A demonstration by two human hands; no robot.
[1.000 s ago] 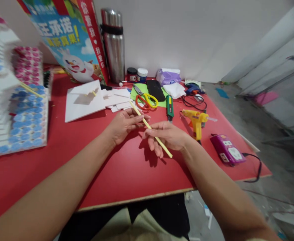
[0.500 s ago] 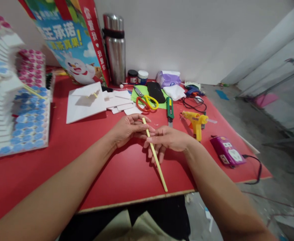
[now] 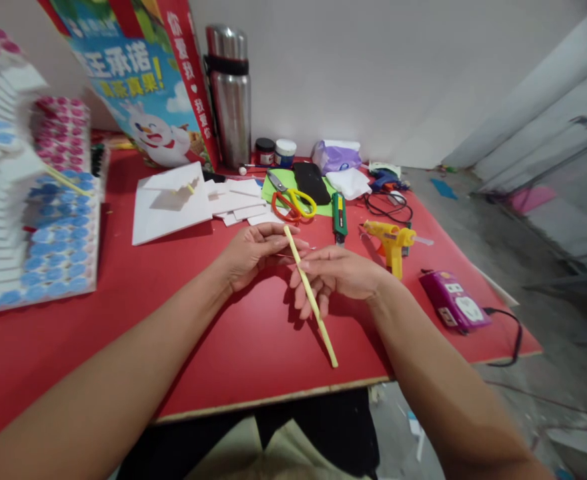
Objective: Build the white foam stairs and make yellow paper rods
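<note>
A slim pale-yellow stick (image 3: 310, 293) slants across the space between my hands, its lower end near the table's front edge. My right hand (image 3: 341, 272) grips it around the middle, thumb on top and the other fingers loosely spread beneath. My left hand (image 3: 256, 253) is at the stick's upper end, with its thumb and forefinger close around it; part of their contact is hidden. Just beyond the hands lie red-and-yellow-handled scissors (image 3: 301, 205) and a green utility knife (image 3: 339, 217). To the right is a yellow glue gun (image 3: 392, 243).
White foam-like pieces (image 3: 173, 207) lie behind my left hand. A decorated white model (image 3: 63, 267) stands at left. At the back are a steel flask (image 3: 231, 100), paint jars (image 3: 284, 153) and a black phone (image 3: 312, 183). A purple power box (image 3: 453, 300) sits near the right edge.
The stick has shifted slightly up and away from the table's front edge. My right hand has moved a little with it; my left thumb has drawn back slightly along the stick.
</note>
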